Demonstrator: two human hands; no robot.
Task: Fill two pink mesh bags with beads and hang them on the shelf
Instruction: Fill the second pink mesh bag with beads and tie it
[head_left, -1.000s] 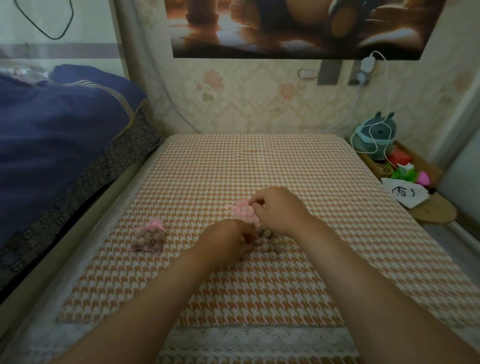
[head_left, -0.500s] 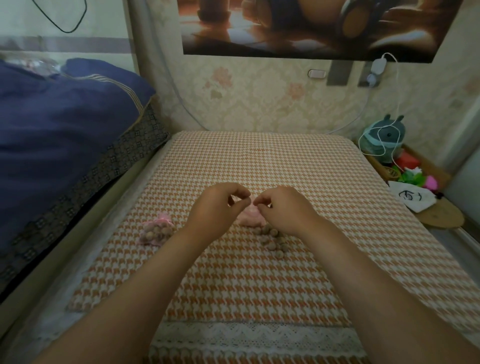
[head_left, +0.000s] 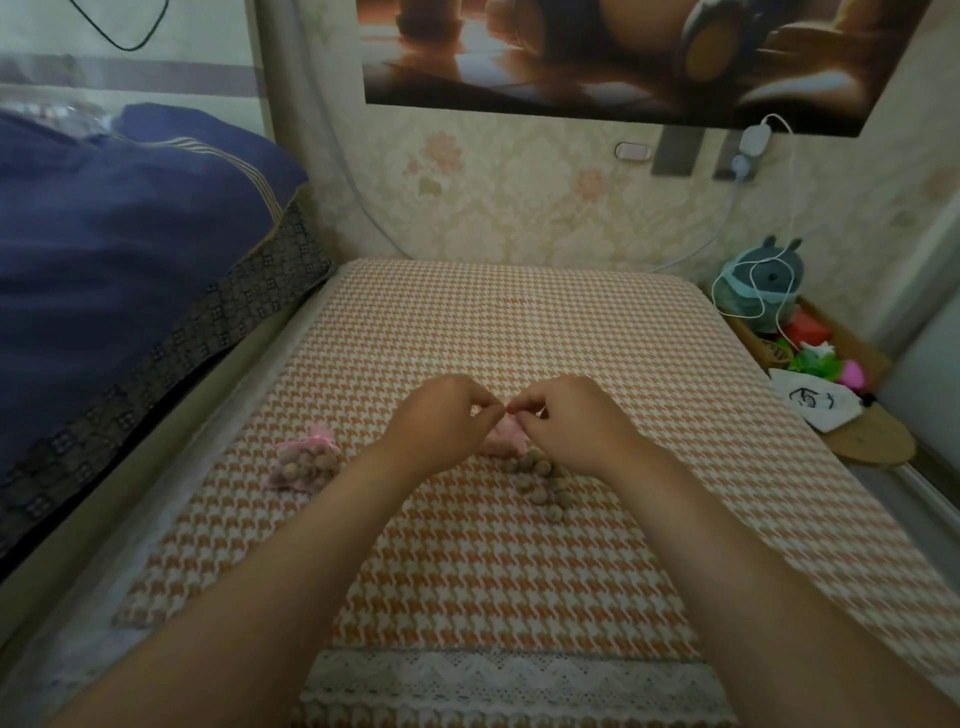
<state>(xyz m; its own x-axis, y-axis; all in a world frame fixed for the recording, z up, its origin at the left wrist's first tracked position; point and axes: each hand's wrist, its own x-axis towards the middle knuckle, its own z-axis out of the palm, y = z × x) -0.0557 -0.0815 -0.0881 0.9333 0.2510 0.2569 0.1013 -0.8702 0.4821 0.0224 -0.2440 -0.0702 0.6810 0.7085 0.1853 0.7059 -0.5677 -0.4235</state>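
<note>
Hands met at mid-table, fingertips nearly touching. Left hand (head_left: 441, 423) and right hand (head_left: 574, 423) each had thumb and forefinger curled in a pinch on the top of the pink mesh bag (head_left: 503, 440), which sat on the cloth just below and between them. Couldn't tell whether they held drawstring or mesh; most of the bag was hidden by the hands. Other fingers were loosely curled.

Loose beads (head_left: 540, 480) lay in a small pile on the houndstooth tablecloth (head_left: 519, 332), just beside the right wrist and touching the bag's near edge. Filled bag (head_left: 304, 462), pink with its neck bunched and brown beads showing through, lay to the left, apart from the left forearm.

Blue bedding (head_left: 114, 249) was piled along the left edge. On the right, a wooden ledge (head_left: 862, 441) carried a teal plush toy (head_left: 763, 280) wrapped in white cable, green and pink bits, and a white pouch (head_left: 813, 402) with a drawn-on mark. Charger (head_left: 754, 139) was plugged into the wall under the poster (head_left: 623, 57).
</note>
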